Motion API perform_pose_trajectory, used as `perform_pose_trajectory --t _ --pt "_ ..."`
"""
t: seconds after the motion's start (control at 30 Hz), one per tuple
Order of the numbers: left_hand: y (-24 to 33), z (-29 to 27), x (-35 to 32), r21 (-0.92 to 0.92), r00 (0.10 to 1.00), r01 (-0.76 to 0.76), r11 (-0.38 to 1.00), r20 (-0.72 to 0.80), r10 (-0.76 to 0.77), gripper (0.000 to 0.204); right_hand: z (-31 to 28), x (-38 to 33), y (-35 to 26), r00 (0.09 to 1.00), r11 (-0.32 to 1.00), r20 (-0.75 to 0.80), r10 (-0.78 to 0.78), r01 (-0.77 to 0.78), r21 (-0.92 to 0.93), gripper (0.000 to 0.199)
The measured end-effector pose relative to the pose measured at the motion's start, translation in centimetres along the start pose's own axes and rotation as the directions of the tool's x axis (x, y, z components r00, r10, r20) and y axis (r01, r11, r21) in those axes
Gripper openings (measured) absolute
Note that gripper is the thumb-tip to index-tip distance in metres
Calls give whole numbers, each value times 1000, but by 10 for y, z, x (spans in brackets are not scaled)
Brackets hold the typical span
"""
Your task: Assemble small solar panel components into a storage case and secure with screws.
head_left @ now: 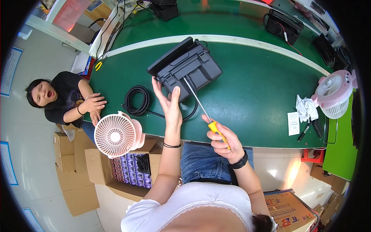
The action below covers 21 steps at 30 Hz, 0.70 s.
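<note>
A black plastic box [205, 69] with its lid raised is tilted up over the green table. My left hand [169, 102] supports it from below on its left side, thumb and fingers pressed against the casing. In my right hand [228, 143] is a screwdriver [199, 102] with a yellow handle and a long metal shaft. Its tip reaches a recess in the side of the box that faces me. From the box a black cable [195, 110] hangs down and runs left to a coil [136, 99] on the table. The screwdriver's very tip is hidden in the recess.
Left of me are a pink fan [116, 135] and a seated person [65, 100] leaning on the table edge. To the right lie a paper slip [293, 123], a white cloth [305, 108], a marker [303, 132] and another pink fan [332, 91]. An open carton [96, 166] stands below.
</note>
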<state>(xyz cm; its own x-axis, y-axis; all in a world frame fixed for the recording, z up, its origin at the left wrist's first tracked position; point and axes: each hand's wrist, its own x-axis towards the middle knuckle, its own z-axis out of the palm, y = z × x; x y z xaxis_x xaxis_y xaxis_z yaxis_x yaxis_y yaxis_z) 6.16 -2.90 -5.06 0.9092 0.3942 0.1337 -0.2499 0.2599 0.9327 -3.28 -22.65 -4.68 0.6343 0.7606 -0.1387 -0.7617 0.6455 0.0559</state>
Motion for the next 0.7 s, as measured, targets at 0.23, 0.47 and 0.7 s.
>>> perform_pose_trajectory --t 0.23,0.47,0.7 --pt "-1 3 1 -43 996 -55 998 -79 51 84 22 -12 -3 996 981 -88 -25 8 -193 50" --pt "2 -4 49 -87 919 -79 993 -393 38 93 23 -40 -36 821 683 -187 -540 297 -667 45" --pt "-1 -49 160 336 574 -65 940 -758 311 92 25 -51 -69 690 481 -164 -705 296 -825 47"
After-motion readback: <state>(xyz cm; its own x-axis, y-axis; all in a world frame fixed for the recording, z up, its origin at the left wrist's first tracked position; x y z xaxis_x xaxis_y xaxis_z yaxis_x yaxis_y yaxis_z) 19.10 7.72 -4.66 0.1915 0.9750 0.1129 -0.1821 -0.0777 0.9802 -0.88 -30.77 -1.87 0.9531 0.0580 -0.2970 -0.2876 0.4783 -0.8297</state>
